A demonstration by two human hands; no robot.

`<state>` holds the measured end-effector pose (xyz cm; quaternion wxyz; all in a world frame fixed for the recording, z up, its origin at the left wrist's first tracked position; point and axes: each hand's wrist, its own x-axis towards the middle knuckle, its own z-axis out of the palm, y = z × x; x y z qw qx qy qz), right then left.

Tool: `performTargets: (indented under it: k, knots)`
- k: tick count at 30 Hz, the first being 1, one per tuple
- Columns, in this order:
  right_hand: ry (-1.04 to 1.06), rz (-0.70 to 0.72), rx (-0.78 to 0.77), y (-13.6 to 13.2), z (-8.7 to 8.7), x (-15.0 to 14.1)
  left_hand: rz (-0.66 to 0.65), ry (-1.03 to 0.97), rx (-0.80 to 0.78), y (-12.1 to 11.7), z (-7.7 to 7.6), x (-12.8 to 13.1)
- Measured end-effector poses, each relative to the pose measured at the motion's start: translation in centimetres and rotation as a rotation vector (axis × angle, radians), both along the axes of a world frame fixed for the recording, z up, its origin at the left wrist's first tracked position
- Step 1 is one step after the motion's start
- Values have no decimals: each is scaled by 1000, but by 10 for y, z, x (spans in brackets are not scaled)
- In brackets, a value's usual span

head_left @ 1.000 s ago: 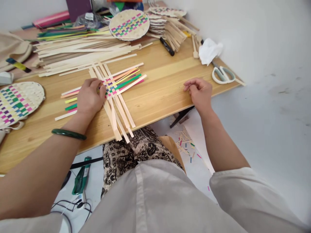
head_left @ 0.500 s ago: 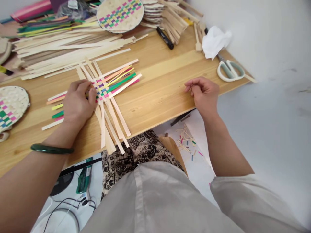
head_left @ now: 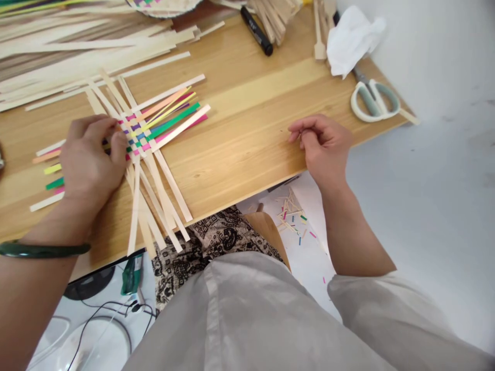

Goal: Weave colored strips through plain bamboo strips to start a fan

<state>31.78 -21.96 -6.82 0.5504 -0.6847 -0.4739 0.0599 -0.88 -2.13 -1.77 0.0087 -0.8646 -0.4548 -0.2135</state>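
Observation:
A half-woven mat of pale and coloured strips (head_left: 147,134) lies on the wooden table (head_left: 247,129). My left hand (head_left: 91,159) rests on its left side, fingers curled and pressed down on the strips, holding the weave in place. A dark green bangle (head_left: 42,250) sits on that wrist. My right hand (head_left: 323,144) hovers over the table's front edge, well to the right of the mat, its fingers curled loosely together; whether anything is pinched in them I cannot make out.
A pile of long pale strips (head_left: 77,46) lies at the back left. A black marker (head_left: 255,31), a white tissue (head_left: 351,36) and scissors (head_left: 373,100) sit at the back right. Cut strip scraps (head_left: 292,219) litter the floor. Cables (head_left: 108,314) lie under the table.
The view has tilted down and shifted, so the table's far end has left the frame. Both hands keep their places relative to the mat and table edge.

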Motion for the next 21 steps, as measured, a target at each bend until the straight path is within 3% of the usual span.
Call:
performTargets:
  k: [17,21]
  knots:
    - [35,8,17,2,11,-5,-17,18,-8,-5,1,5]
    - [1,-23,-49,2,13,-6,72,90,-18,-6,3,5]
